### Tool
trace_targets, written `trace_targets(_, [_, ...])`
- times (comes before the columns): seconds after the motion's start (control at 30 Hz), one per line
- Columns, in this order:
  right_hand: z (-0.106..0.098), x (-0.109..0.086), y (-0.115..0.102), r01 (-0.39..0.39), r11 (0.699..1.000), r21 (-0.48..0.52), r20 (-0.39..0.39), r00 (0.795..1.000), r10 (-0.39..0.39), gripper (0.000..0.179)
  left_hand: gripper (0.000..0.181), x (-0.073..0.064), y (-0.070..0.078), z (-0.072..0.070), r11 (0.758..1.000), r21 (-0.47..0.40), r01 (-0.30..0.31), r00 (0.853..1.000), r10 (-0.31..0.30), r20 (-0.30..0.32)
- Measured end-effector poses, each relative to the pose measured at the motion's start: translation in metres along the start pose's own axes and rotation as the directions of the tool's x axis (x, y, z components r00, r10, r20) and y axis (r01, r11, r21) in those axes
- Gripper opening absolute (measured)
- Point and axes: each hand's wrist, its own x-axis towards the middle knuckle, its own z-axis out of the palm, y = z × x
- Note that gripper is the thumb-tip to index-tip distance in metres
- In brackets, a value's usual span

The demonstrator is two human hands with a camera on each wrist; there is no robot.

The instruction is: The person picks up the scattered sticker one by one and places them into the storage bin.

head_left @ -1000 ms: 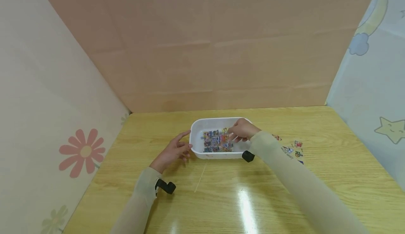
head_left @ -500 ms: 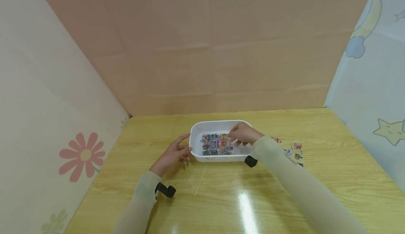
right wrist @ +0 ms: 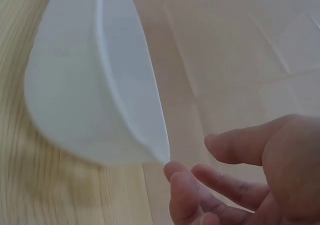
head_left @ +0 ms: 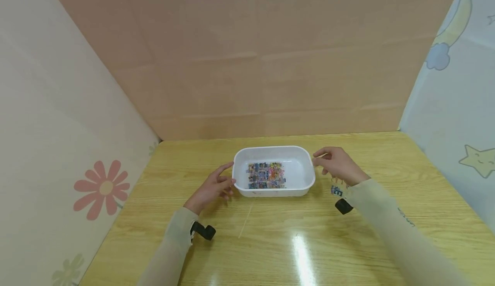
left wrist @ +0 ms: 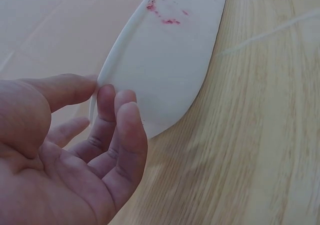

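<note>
A white plastic tub (head_left: 299, 191) stands on the wooden table between my hands. Small flat colourful printed pieces (head_left: 267, 176) lie close together in its left and middle part; bare white floor shows at its right. My left hand (head_left: 210, 187) touches the tub's left end, fingers loosely bent; the thumb (left wrist: 75, 90) meets the rim in the left wrist view. At the other end is my right hand (head_left: 336, 165), just outside the rim. In the right wrist view, thumb and fingers (right wrist: 185, 195) are spread apart with nothing between them, fingertips right at the rim's corner.
More small printed pieces (head_left: 337, 190) lie on the table (head_left: 270, 238), partly behind my right wrist. A brown-pink sheet (head_left: 247, 84) closes off the back, with pale patterned walls at left and right. Red marks (left wrist: 170, 21) show on the tub's outer side.
My right hand has come out of the tub and moved right, to just outside its right end. My left hand stays at the left end. The pieces inside the tub look unchanged.
</note>
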Motion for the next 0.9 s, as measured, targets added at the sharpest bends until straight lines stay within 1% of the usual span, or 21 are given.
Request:
trace_targets(0.1, [-0.01, -0.012, 0.012, -0.01, 0.993, -0.117, -0.065, 0.998, 0.002, 0.052, 0.067, 0.001, 0.0, 0.0, 1.0, 0.007, 0.0, 1.0, 0.0, 0.001])
trace_targets(0.13, [-0.013, -0.017, 0.016, -0.012, 0.987, -0.161, -0.082, 0.997, -0.001, 0.055, 0.067, 0.001, 0.0, -0.001, 1.0, 0.009, -0.001, 1.0, 0.001, 0.001])
trace_targets(0.2, [-0.019, -0.025, 0.024, -0.034, 0.976, -0.216, -0.105, 0.994, 0.011, 0.063, 0.067, 0.001, 0.0, -0.001, 1.0, 0.013, -0.003, 1.0, 0.003, 0.001])
trace_targets(0.27, [-0.024, -0.032, 0.032, -0.055, 0.965, -0.256, -0.108, 0.994, 0.028, 0.071, 0.067, 0.001, 0.0, -0.001, 1.0, 0.014, -0.008, 1.0, 0.008, 0.0])
trace_targets(0.37, [-0.03, -0.04, 0.045, -0.091, 0.947, -0.308, -0.082, 0.994, 0.069, 0.079, 0.067, 0.001, -0.001, -0.001, 1.0, 0.009, -0.006, 1.0, 0.006, -0.003])
trace_targets(0.5, [-0.039, -0.047, 0.062, -0.106, 0.909, -0.402, -0.073, 0.994, 0.084, 0.083, 0.068, 0.002, 0.0, -0.001, 1.0, 0.008, 0.006, 1.0, -0.005, -0.008])
trace_targets(0.6, [-0.045, -0.052, 0.072, -0.129, 0.885, -0.447, -0.088, 0.991, 0.1, 0.087, 0.067, 0.002, 0.001, 0.0, 1.0, 0.009, 0.008, 1.0, -0.008, -0.013])
trace_targets(0.7, [-0.049, -0.056, 0.078, -0.16, 0.871, -0.465, -0.087, 0.987, 0.134, 0.094, 0.067, 0.003, 0.002, 0.0, 1.0, 0.008, 0.006, 1.0, -0.006, -0.014])
trace_targets(0.77, [-0.05, -0.057, 0.082, -0.173, 0.86, -0.481, -0.081, 0.985, 0.153, 0.1, 0.067, 0.003, 0.003, 0.001, 1.0, 0.005, 0.005, 1.0, -0.005, -0.01])
trace_targets(0.9, [-0.048, -0.057, 0.089, -0.199, 0.846, -0.494, -0.048, 0.978, 0.202, 0.109, 0.066, 0.002, 0.002, 0.0, 1.0, -0.002, 0.013, 1.0, -0.013, -0.014])
